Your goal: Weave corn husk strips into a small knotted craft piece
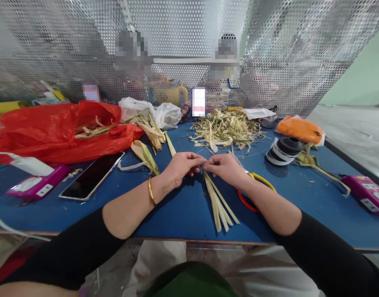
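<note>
A fan of pale husk strips hangs down over the blue table from my fingertips, its joined top end pinched. My left hand, with a gold bangle on the wrist, is closed at that top end. Fingertip to fingertip with it, my right hand is closed on the same end of the strips. Scissors with red and yellow handles lie partly under my right forearm. To the left of my left hand lies a curled green-yellow husk.
Shredded husk is heaped at the back centre. A red plastic bag, a phone and a purple power strip are at the left. A black-and-white spool, an orange packet and another purple power strip are at the right.
</note>
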Demonstrator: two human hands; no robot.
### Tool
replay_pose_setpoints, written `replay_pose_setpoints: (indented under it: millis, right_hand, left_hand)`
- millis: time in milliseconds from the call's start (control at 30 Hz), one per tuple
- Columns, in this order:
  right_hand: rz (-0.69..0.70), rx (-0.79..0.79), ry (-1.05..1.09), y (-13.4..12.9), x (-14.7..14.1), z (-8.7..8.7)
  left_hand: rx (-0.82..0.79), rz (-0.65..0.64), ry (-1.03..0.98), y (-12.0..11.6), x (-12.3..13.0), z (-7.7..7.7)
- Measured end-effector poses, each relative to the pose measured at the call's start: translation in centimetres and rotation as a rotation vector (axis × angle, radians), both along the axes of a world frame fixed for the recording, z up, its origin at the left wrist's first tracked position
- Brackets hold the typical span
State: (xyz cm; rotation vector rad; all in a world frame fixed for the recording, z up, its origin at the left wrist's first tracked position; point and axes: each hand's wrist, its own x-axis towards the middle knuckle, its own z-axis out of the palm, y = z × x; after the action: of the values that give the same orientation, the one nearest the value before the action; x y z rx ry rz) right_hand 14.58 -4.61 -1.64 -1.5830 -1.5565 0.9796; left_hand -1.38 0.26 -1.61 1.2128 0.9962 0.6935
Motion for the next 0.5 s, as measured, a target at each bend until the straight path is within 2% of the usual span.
replay_pose_setpoints:
  millis: [267, 500]
  right_hand:
    - [-0.041, -0.104, 0.383, 0.03, 0.73, 0.89]
    - [-0.039, -0.151, 0.426, -0.07, 0.47, 1.08]
  left_hand:
    - [-0.004, -0.006, 0.011, 0.25, -0.20, -0.18]
    - [-0.032, -0.108, 0.022, 0.72, -0.52, -0.24]
